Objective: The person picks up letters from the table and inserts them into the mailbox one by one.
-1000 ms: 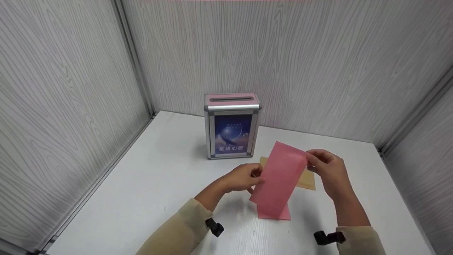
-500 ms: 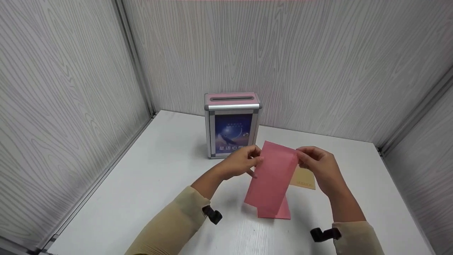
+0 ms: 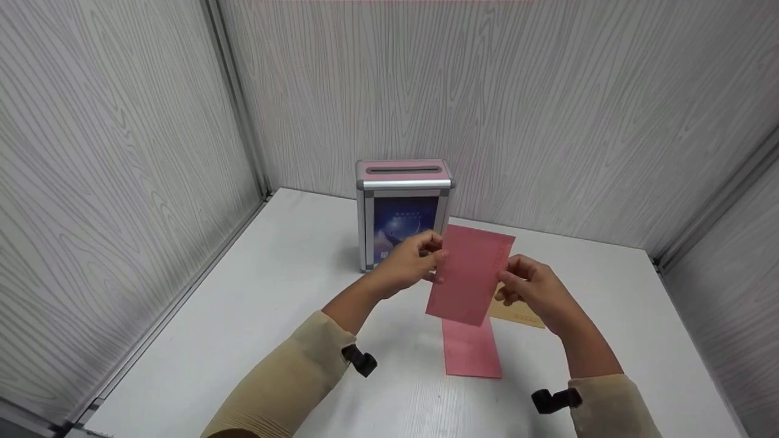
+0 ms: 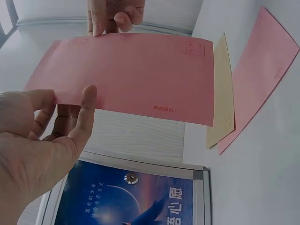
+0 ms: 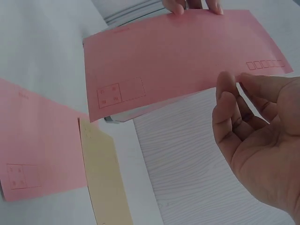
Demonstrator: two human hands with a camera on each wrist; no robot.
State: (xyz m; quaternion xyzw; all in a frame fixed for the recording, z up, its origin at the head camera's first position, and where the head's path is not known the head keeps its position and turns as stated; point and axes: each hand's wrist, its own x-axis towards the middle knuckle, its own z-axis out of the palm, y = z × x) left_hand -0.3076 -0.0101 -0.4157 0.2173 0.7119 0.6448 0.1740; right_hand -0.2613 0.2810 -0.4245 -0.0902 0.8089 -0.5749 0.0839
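Note:
A pink envelope [image 3: 470,277] is held raised above the table, its broad face toward the head camera. My left hand [image 3: 403,269] pinches its left edge, and at the opposite edge my right hand [image 3: 540,293] grips it between thumb and fingers. Printed postcode boxes [image 5: 265,64] and stamp squares [image 5: 109,95] show on it in the right wrist view. Behind the left hand stands a silver-framed box [image 3: 406,184] with a slot in its pink top and a blue picture on its front. The left hand hides part of that picture.
A second pink envelope [image 3: 472,356] lies on the white table [image 3: 292,261], partly under the raised one. Beside it lies a tan envelope [image 3: 522,315], partly hidden by the right hand. Wood-grain panels [image 3: 517,109] close off the back and both sides.
The raised envelope has moved up and come more upright. My left hand has risen along its edge, in front of the box. My right hand has shifted left and lower on the other edge.

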